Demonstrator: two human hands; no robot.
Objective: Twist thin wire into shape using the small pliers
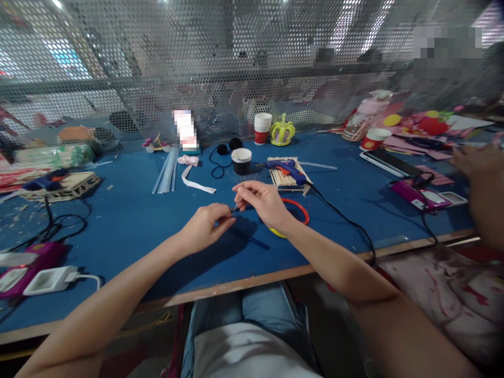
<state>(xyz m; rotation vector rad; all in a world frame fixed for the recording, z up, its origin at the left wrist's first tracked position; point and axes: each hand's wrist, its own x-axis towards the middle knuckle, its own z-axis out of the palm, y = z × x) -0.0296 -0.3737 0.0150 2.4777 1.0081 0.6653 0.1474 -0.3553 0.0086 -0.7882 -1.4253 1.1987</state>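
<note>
My left hand (207, 226) and my right hand (262, 200) meet above the blue table (129, 220). Both are pinched closed on a small thin object (234, 210) held between their fingertips; it is too small to name. A dark blue stick (252, 240) lies on the table just below the hands. A red ring (301, 207) and something yellow (275, 232) lie partly hidden behind my right wrist. A blue glue gun (287, 169) rests on a stack of wooden sticks (281, 178) beyond my right hand, with its black cord (342, 220) running to the table's front edge.
A black cup (241, 160), paper cups (262, 128), a yellow crown (282, 131), clear glue sticks (167, 173) and a pink ribbon (192, 176) stand further back. Power strips (35, 273) lie at left. Another person's hand (478, 168) works at the right, near a phone (389, 163).
</note>
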